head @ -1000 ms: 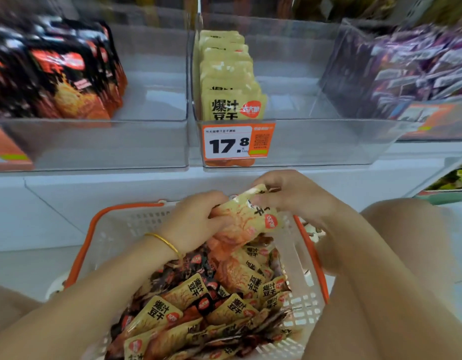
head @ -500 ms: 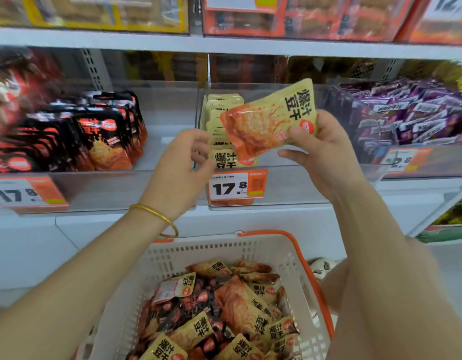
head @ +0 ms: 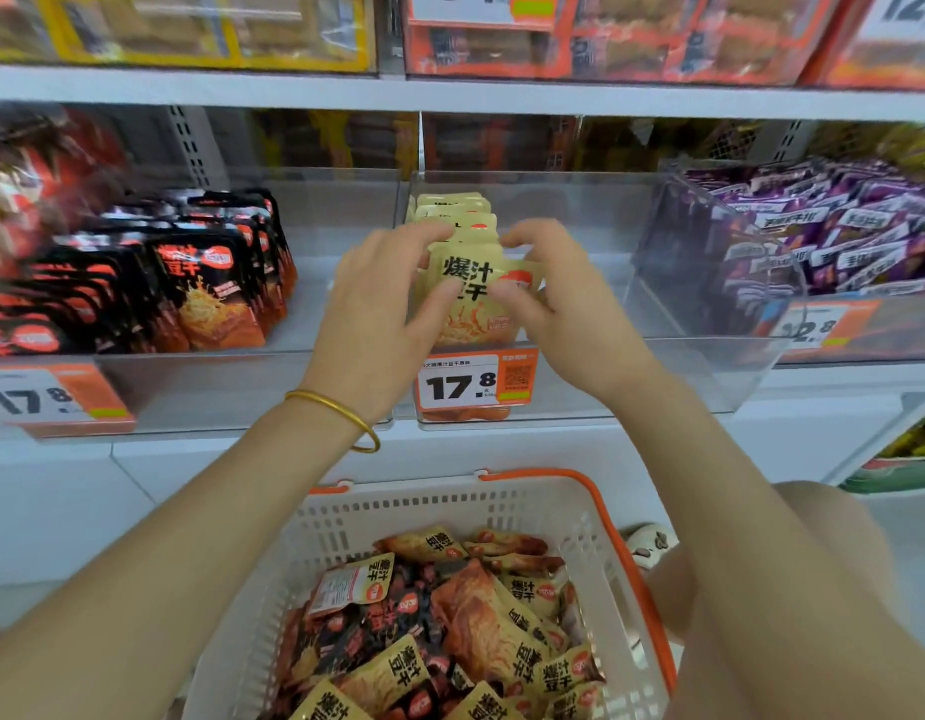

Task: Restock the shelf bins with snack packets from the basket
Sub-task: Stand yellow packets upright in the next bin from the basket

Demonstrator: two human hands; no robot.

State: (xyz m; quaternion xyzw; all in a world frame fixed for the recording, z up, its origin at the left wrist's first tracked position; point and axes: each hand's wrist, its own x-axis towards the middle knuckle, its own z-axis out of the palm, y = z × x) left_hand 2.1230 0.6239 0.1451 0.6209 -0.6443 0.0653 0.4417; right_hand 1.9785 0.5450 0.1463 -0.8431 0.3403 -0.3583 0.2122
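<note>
At the front of the middle clear bin, a yellow snack packet with black characters and an orange food picture stands upright, pinched at its sides by the left hand and right hand. Its bottom hides behind the price tag; fingers cover much of the packet row behind. Half a second earlier the right hand alone held it above the bin.

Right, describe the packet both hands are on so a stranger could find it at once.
Start at the clear centre bin, above the basket, between the black packets and the purple ones. A row of yellow packets stands in it. The one wanted is the front packet, gripped by the left hand and right hand.
</note>
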